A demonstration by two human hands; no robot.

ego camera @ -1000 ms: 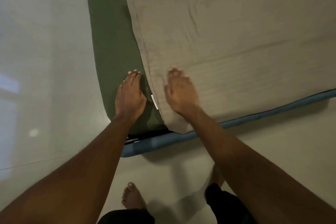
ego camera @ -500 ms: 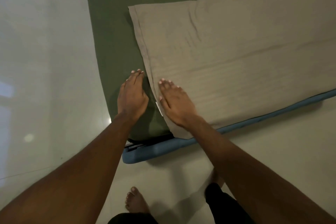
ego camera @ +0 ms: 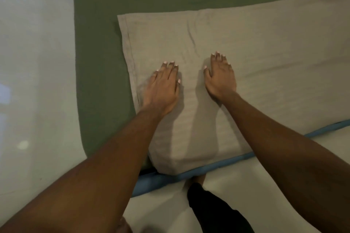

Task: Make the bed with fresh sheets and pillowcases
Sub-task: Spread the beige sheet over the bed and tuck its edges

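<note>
Left hand: the left hand (ego camera: pixel 162 83) lies palm down on the pillow (ego camera: pixel 265 58), a little left of the frame's centre. Its fingers are straight and close together, gripping nothing, and it sits just inside the pillow's left hem.
Right hand: the right hand (ego camera: pixel 220 76) is also flat on the pillow, palm down, near the centre of the frame. Its fingers are straight with the thumb slightly out, holding nothing.
Hands together: side by side, apart from each other, with bare pillowcase between them.
Pillow: in a beige case, it lies on the green sheet (ego camera: pixel 102 58) and runs from the centre to the right edge of the frame. A stitched hem runs down its left end, and a short crease shows above the hands.
Pillow corner: the near corner reaches the blue mattress edge (ego camera: pixel 217 166) at lower centre.
Sheet: it covers the bed across the top and down the left of the pillow.
Blue mattress edge: a strip slanting from lower centre up to the right edge.
Floor: the pale, glossy floor (ego camera: pixel 34 62) fills the left side and lower right.
Leg: a dark trouser leg (ego camera: pixel 214 212) stands at bottom centre.
</note>
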